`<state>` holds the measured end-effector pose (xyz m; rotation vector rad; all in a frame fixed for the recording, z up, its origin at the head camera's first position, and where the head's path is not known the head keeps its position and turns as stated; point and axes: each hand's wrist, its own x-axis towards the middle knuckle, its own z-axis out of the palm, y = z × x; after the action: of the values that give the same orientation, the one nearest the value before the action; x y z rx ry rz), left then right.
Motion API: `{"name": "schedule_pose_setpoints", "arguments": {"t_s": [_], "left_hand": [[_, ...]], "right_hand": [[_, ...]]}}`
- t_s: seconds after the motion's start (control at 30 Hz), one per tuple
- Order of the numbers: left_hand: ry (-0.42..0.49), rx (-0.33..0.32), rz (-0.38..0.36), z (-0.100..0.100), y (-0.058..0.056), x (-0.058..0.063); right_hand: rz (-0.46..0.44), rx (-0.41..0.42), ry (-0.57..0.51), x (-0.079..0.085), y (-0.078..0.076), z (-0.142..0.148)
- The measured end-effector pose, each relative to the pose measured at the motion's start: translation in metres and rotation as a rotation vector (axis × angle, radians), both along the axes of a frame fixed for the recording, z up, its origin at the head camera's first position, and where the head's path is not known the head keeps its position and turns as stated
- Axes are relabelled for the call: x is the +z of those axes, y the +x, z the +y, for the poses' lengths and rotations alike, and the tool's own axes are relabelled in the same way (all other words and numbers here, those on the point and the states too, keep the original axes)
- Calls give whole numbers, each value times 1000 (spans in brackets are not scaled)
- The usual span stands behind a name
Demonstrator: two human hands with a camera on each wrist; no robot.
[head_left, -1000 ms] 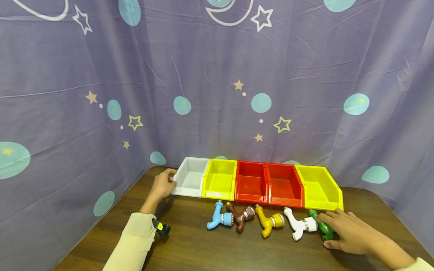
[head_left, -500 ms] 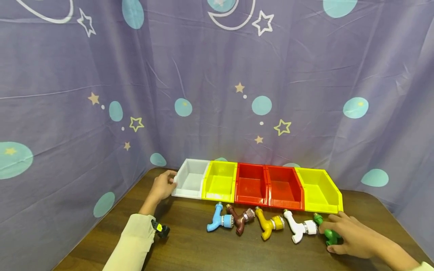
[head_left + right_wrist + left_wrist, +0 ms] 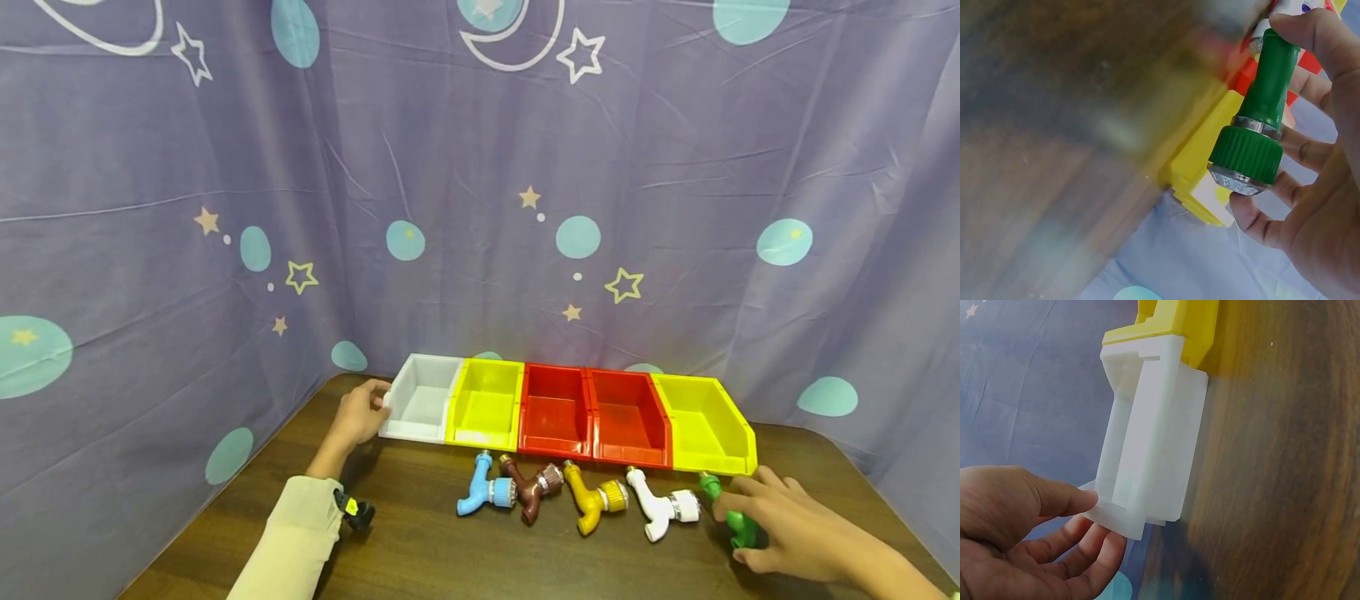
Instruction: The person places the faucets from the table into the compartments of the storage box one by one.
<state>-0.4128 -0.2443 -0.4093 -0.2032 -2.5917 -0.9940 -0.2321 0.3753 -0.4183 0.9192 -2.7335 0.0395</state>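
Note:
My left hand (image 3: 360, 414) pinches the left rim of the white storage bin (image 3: 420, 432), thumb on top and fingers beneath, as the left wrist view shows. At the right, my right hand (image 3: 795, 525) holds the green tap (image 3: 742, 529), partly covering it. The right wrist view shows the thumb at one end of the tap (image 3: 1272, 81) and the fingers curled about its far side, its ribbed knob (image 3: 1246, 153) toward the little finger. Left of it lie a white tap (image 3: 656, 506), a yellow tap (image 3: 591, 500), a brown tap (image 3: 530, 492) and a blue tap (image 3: 481, 490).
Joined to the white bin in a row are a yellow bin (image 3: 483, 408), two red bins including the near-middle red bin (image 3: 557, 412), and another yellow bin (image 3: 705, 421) at the right end. A patterned purple curtain (image 3: 465, 167) rises behind the wooden table (image 3: 450, 558).
My right hand has shifted slightly right and toward me, and the green tap has moved with it, away from the white tap. The left hand stays on the white bin.

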Motion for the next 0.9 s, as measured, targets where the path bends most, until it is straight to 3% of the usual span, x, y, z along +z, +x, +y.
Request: {"name": "schedule_pose_setpoints", "arguments": {"t_s": [0.3, 0.53, 0.9], "left_hand": [[-3, 3, -8, 1, 1, 0], [-8, 6, -11, 2, 0, -1], [-3, 11, -8, 0, -1, -2]], "right_hand": [[164, 39, 4, 17, -1, -1], [206, -3, 5, 31, -3, -2], [261, 10, -67, 43, -33, -7]]}}
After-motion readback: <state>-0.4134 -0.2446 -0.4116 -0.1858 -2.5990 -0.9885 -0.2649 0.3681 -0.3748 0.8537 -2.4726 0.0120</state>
